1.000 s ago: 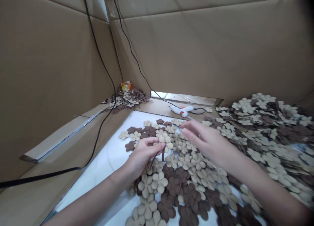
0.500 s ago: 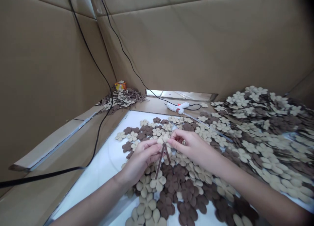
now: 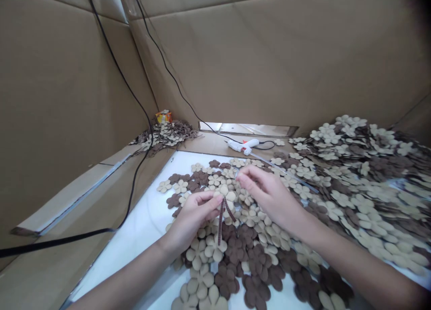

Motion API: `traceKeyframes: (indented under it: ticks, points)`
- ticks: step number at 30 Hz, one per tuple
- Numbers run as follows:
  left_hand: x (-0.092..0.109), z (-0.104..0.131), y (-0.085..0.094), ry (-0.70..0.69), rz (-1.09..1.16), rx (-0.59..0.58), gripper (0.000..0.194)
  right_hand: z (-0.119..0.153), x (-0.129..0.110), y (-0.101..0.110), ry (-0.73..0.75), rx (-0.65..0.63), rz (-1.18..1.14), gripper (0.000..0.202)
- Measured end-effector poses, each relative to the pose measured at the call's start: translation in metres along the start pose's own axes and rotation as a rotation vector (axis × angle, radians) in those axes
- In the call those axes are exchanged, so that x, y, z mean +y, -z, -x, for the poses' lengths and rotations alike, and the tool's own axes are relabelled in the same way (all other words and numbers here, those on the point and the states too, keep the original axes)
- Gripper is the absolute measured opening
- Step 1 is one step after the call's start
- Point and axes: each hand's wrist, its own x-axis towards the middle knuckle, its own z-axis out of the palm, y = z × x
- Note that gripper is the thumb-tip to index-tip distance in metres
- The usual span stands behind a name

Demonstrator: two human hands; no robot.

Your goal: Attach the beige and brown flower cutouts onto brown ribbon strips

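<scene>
My left hand [image 3: 197, 211] pinches a cream flower [image 3: 227, 192] between thumb and fingers, over the middle of the white board. Two tails of a dark checked ribbon [image 3: 220, 222] hang down from that flower. Just to the upper right, my right hand [image 3: 261, 184] is apart from the flower, its thumb and forefinger pressed together; whatever lies between the fingertips is too small to make out. Brown flowers [image 3: 237, 251] and cream flowers [image 3: 215, 248] lie spread on the board beneath both hands.
A white glue gun [image 3: 244, 146] lies behind the board [image 3: 144, 220], a thin clear stick pointing right from it. A large flower pile [image 3: 367, 153] fills the right; a smaller pile [image 3: 166, 135] sits far left near an orange packet [image 3: 164, 117]. A black cable [image 3: 133, 184] crosses the left.
My right hand has let go of the flower and moved up and to the right. My left hand still holds the flower, and the ribbon tails hang slightly further right.
</scene>
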Motion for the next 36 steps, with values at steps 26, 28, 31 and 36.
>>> traceKeyframes:
  ticks: [26, 28, 31, 36]
  points:
    - [-0.006, 0.002, -0.008, -0.073, 0.147, 0.173, 0.020, 0.002, 0.006, -0.031, -0.150, -0.246, 0.190, 0.039]
    - [-0.006, 0.003, -0.008, -0.074, 0.139, 0.170, 0.019, 0.003, 0.006, -0.031, -0.152, -0.237, 0.184, 0.039]
    - [-0.006, 0.004, -0.008, -0.067, 0.145, 0.156, 0.018, 0.004, 0.007, -0.031, -0.134, -0.215, 0.169, 0.034]
    - [-0.008, 0.002, -0.008, -0.027, 0.170, 0.133, 0.018, 0.003, 0.011, -0.026, -0.132, -0.206, 0.185, 0.033]
